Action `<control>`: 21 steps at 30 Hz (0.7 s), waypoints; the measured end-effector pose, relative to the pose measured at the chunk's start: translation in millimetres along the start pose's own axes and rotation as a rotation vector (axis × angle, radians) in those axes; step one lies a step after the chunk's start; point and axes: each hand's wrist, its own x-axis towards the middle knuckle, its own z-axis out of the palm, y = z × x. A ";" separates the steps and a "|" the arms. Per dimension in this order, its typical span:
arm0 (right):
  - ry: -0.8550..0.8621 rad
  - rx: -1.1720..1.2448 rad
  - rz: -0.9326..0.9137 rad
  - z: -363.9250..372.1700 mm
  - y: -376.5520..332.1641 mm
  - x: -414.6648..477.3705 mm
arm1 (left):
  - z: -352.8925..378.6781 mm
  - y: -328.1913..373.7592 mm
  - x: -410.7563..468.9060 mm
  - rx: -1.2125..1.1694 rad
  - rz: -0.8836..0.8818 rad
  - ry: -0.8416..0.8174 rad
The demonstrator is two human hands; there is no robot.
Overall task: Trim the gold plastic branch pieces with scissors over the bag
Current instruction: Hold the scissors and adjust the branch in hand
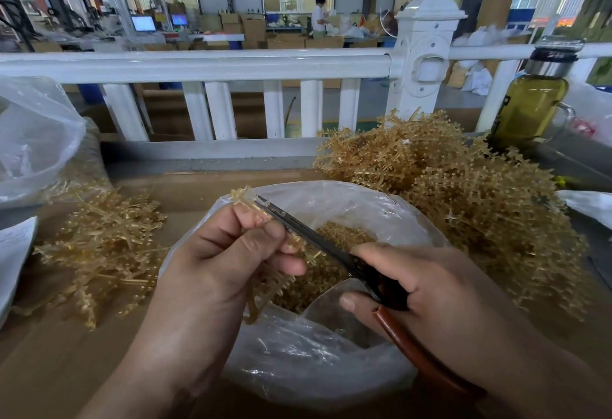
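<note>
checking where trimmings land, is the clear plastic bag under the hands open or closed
Open: the mouth of the clear plastic bag is spread wide, and small gold plastic trimmings show inside.

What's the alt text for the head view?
Over an open clear plastic bag, the left hand pinches a gold branch piece while the right hand holds scissors, blades at its tip. A left pile and larger right pile of gold branches flank the bag.

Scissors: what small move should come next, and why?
Probably close the scissors with the right hand: their blades lie against the gold branch piece that the left hand pinches above the open bag, so the cut bit should fall in.
</note>
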 end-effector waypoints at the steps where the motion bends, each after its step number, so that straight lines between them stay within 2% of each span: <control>1: 0.001 -0.001 0.000 0.0 0.3 0.1 | 0.4 0.2 0.3 0.004 0.004 0.000; 21: -0.021 -0.001 0.002 -0.5 1.9 0.9 | 1.5 -1.6 1.4 -0.012 0.019 0.019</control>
